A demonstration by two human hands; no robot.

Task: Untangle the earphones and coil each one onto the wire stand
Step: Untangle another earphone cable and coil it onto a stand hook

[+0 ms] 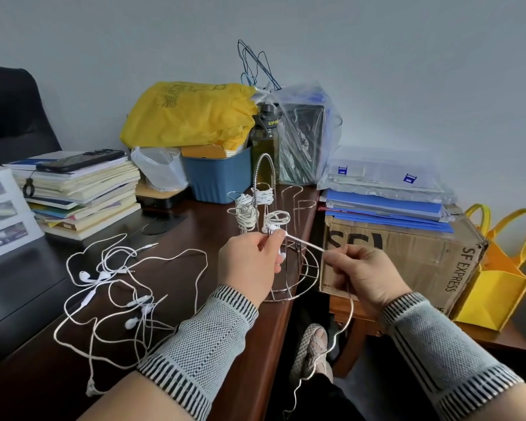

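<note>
A chrome wire stand (289, 270) sits at the desk's right edge. Three of its hooks carry coiled white earphones (246, 214). My left hand (251, 262) pinches the earbud end of another white earphone against a front hook, with an earbud showing under its fingers. My right hand (362, 270) pinches the same cord (305, 244), stretched taut between both hands. The cord's loose tail (343, 326) hangs down off the desk edge below my right hand. A tangle of white earphones (113, 293) lies on the dark desk to the left.
Stacked books with a phone (79, 161) on top stand at the left. Behind the stand are a blue bin (217, 177), a yellow bag (189, 113) and a dark bottle (266, 138). A cardboard box (401, 262) with blue folders stands right of the desk.
</note>
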